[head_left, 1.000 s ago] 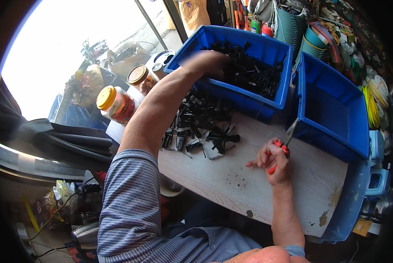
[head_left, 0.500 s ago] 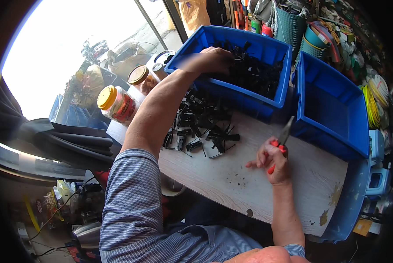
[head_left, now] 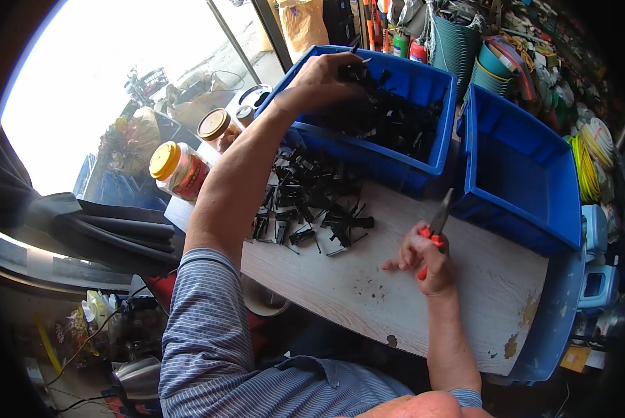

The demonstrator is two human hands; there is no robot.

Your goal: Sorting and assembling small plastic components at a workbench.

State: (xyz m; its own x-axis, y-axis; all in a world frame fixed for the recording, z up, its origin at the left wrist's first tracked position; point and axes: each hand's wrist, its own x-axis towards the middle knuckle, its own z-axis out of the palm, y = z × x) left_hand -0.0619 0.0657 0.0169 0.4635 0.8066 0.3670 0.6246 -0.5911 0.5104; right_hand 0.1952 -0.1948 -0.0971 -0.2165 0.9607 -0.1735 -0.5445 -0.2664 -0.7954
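Over the left side of the far blue bin (head_left: 368, 136), my left hand (head_left: 319, 78) is closed around some black plastic parts (head_left: 355, 72). Many more black parts (head_left: 403, 115) lie heaped inside that bin. My right hand (head_left: 432, 263) grips pliers (head_left: 439, 216) with red handles, jaws pointing up and away above the table. Between my arms, a loose pile of black parts with thin stems (head_left: 302, 188) is spread on the pale wooden tabletop (head_left: 340, 279). How the left fingertips sit on the parts is partly hidden.
A second blue bin (head_left: 521, 167) stands at the right of the first. Jars with a yellow lid (head_left: 176, 171) and a brown lid (head_left: 216, 127) stand left of my left arm. Stacked green baskets (head_left: 457, 49) and coiled yellow cable (head_left: 585, 171) are farther right.
My left hand has drawn up and slightly left from the heap in the bin, with black parts now showing in its fingers. My right hand keeps hold of the pliers.
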